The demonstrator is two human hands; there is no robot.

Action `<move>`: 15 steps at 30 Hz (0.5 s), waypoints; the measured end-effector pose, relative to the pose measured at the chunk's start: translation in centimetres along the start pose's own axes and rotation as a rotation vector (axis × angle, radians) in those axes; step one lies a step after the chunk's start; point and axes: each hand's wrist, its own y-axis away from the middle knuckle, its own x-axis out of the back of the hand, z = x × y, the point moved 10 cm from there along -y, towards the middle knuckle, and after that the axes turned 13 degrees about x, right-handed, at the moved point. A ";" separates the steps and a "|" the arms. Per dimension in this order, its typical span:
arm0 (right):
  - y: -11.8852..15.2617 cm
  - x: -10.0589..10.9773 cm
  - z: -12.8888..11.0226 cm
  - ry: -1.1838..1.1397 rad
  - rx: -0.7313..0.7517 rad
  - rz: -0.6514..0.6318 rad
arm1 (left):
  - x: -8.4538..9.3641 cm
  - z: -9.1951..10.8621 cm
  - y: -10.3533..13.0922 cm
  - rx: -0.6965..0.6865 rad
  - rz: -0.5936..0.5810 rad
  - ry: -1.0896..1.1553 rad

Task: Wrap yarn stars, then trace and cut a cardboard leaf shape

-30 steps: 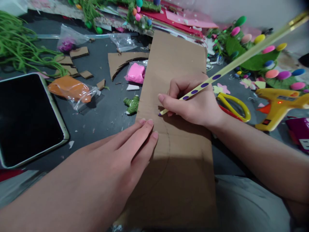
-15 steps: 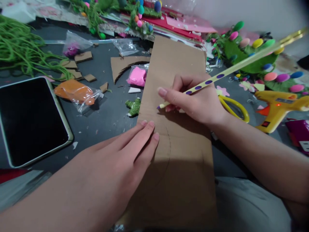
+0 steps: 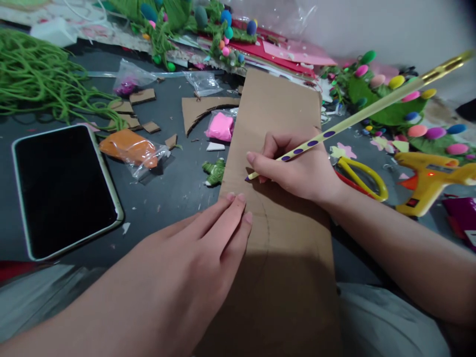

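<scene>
- Head view: the right hand (image 3: 301, 166) has its fingers pinching a spotted pencil (image 3: 366, 113), whose long axis slants up and right from the tip.
- That tip is at the cardboard (image 3: 282, 104), near its left edge; a drawn curve (image 3: 268, 229) lies nearer the person, slightly right.
- Cardboard runs lengthwise away across the tabletop (image 3: 167, 208).
- Flat left hand (image 3: 201, 258), fingers close together, rests over its left edge; the right is nearer the tip.

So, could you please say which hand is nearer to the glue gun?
The right hand, left of the glue gun; the left hand is farther left, resting on the cardboard.
</scene>
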 end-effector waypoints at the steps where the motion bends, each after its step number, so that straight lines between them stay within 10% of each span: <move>1: 0.0 0.1 -0.1 0.026 0.013 0.004 | -0.1 0.1 0.0 -0.005 -0.003 -0.002; 15: 0.0 0.2 0.1 0.021 -0.018 0.014 | 0.2 -0.3 -0.1 0.031 0.003 0.057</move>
